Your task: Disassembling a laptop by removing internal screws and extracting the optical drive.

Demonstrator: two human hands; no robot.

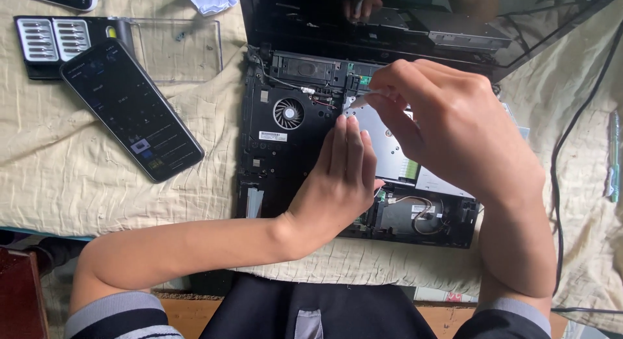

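An opened black laptop (272, 157) lies on a cream cloth, its inner parts bare: a round fan (289, 113), a speaker bar (305, 67) and a silver drive plate (383, 141). My left hand (341, 180) rests flat on the laptop's middle, fingers straight and together, pressing beside the silver plate. My right hand (448, 125) hovers above the plate with fingers pinched on a thin silver screwdriver (362, 100), whose tip points toward the board near the speaker. The laptop's dark screen (415, 21) stands open at the back.
A black smartphone (133, 108) lies left of the laptop. Behind it are a screwdriver bit set (55, 40) and a clear plastic lid (178, 50). A black cable (564, 144) runs down the right side, a pen (613, 157) beyond it. The table's front edge is near my body.
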